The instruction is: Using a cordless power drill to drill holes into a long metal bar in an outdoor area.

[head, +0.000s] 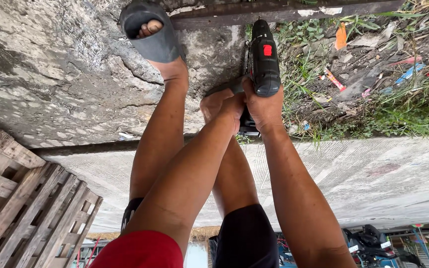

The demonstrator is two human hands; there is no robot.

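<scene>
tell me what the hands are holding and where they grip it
Both hands hold a black cordless drill: the right hand wraps its handle, the left hand presses beside it.

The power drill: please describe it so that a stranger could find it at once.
Find the cracked concrete ground beside the weedy, littered strip. At their border, both hands grip the power drill. It is black with a red button, unlike the grey sandal nearby.
</scene>
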